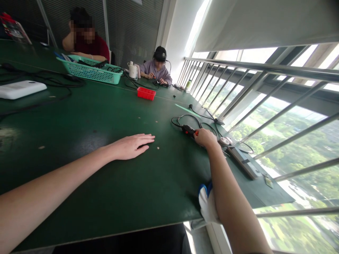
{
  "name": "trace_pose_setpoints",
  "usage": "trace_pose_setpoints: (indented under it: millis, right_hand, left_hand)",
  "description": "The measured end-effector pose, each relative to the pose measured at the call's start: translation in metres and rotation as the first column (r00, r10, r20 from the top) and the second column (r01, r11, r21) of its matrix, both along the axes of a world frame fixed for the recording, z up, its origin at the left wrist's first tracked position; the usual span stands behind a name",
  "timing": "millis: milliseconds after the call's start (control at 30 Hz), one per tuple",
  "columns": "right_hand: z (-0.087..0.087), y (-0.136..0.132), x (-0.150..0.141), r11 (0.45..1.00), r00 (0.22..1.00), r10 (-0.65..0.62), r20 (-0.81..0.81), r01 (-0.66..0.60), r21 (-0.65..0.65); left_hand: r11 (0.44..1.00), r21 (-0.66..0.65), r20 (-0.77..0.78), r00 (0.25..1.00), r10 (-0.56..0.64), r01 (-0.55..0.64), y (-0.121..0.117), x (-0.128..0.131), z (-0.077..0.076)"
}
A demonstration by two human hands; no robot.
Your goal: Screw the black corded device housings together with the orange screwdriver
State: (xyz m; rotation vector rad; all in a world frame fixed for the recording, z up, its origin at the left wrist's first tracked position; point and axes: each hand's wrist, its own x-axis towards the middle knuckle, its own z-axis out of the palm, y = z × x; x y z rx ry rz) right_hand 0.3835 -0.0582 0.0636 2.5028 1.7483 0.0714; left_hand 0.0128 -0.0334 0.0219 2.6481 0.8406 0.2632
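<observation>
Black tool [188, 130], right of centre
Pinched by right hand's [204, 137] fingers; left hand [132, 146] is laid flat, fingers extended. Cable [172, 121] should be kept clear.

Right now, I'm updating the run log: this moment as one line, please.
left hand: flat on green tabletop | right hand: holding corded black-and-orange tool | beyond: red plastic tray, mint-green basket

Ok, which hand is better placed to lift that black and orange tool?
Probably the right hand: it's curled at the orange end of the tool, while the left hand lies flat on the table.
</observation>
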Motion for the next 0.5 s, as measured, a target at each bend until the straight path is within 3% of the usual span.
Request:
trace_pose_setpoints:
  millis: [233,300,400,500]
  right_hand:
    - [-0.004,0.003,-0.005,0.996,0.997,0.082,0.005,-0.082,0.025]
    - [-0.007,0.004,-0.015,0.992,0.993,0.117,0.011,-0.118,0.051]
    - [-0.013,0.005,-0.04,0.974,0.978,0.21,0.007,-0.21,0.091]
    - [-0.018,0.003,-0.071,0.907,0.917,0.398,-0.022,-0.39,0.16]
  left_hand:
    - [0.997,-0.022,0.147,0.987,-0.069,0.073,-0.008,0.01,0.0]
    - [0.999,-0.032,0.254,0.967,-0.001,0.01,-0.001,0.008,-0.001]
    - [0.979,-0.068,0.417,0.886,0.201,-0.19,0.013,0.004,-0.002]
    - [0.96,-0.034,0.481,0.837,0.261,-0.28,0.023,0.0,-0.004]
